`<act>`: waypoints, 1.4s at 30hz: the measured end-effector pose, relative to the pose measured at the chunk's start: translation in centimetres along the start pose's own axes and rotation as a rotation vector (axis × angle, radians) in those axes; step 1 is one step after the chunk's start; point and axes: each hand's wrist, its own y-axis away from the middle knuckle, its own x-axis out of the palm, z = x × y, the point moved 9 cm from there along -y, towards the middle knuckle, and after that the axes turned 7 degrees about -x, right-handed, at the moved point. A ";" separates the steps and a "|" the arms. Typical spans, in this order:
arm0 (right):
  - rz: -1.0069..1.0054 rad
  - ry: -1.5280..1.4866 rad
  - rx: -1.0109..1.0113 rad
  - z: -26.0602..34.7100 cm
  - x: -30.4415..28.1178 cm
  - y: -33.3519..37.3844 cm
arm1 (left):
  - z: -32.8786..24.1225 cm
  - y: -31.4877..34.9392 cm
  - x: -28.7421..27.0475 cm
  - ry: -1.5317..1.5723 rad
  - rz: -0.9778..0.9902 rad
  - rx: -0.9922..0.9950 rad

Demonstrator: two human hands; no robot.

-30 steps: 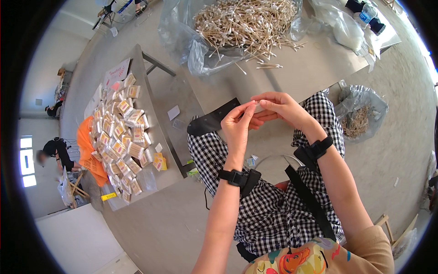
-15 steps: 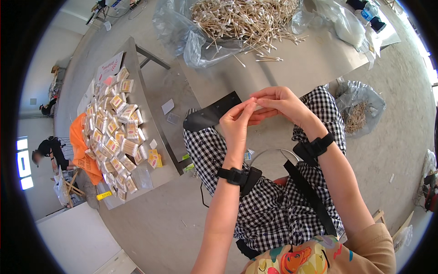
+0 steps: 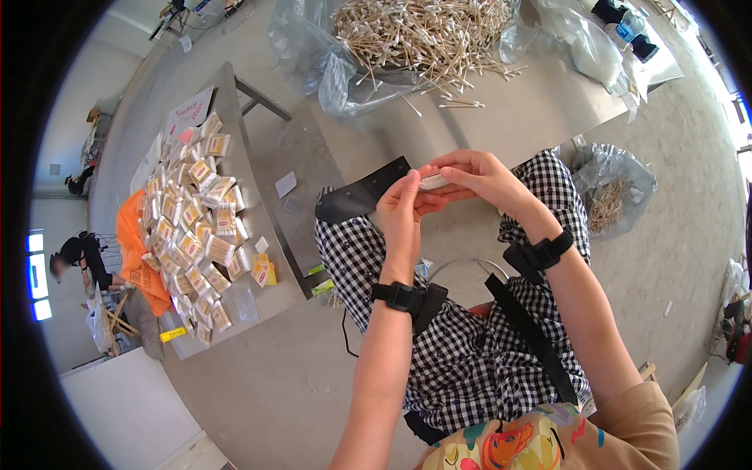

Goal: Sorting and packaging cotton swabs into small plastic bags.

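Observation:
Between my two hands is a small bundle of cotton swabs [image 3: 433, 182], with its white tips showing side by side. My left hand [image 3: 400, 210] pinches its left end between thumb and fingers. Around the right end, the fingers of my right hand [image 3: 479, 178] are closed, with the thumb in front. The rest of the bundle is hidden by my fingers. Both hands are held over my lap, just off the near edge of the metal table [image 3: 470, 129]. Beyond them lies a big heap of loose cotton swabs [image 3: 423, 35].
On the left side table [image 3: 278, 278] lie many packed swab packets [image 3: 192, 227] beside an orange cloth [image 3: 141, 254]. A black flap [image 3: 362, 196] juts over my left knee. By my right knee stands a grey bag with swabs [image 3: 619, 196]. Another person [image 3: 86, 258] is far left.
My left thumb and fingers have shifted slightly left and opened up the view, so the white swab tips between my hands now show. My right hand stays nearly in place.

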 end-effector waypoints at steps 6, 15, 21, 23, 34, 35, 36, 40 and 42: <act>-0.130 0.417 -0.307 2.5 0.0 2.2 | -1.1 0.8 -0.2 -0.170 -0.066 0.151; -0.146 0.976 -0.565 4.5 2.8 4.0 | 0.2 -0.1 0.3 -0.205 -0.007 0.077; -0.241 0.964 -0.624 4.4 2.8 3.7 | 0.0 0.0 0.3 -0.162 -0.005 0.071; -0.306 0.921 -0.656 4.2 2.3 3.4 | -0.1 0.2 0.4 -0.185 -0.011 0.084; -0.446 0.675 -0.488 3.2 0.7 2.8 | -0.5 0.7 1.7 -0.161 0.030 0.241; -0.447 0.675 -0.488 3.2 0.8 2.8 | -0.5 0.8 1.7 -0.162 0.030 0.240; -0.450 0.670 -0.488 3.2 0.9 2.8 | -0.6 0.8 1.7 -0.187 0.024 0.236; -0.453 0.668 -0.520 3.2 0.6 2.9 | -0.8 1.0 1.8 -0.252 0.017 0.230; -0.445 0.593 -0.478 2.7 0.4 2.7 | -1.0 1.1 1.7 -0.248 0.013 0.224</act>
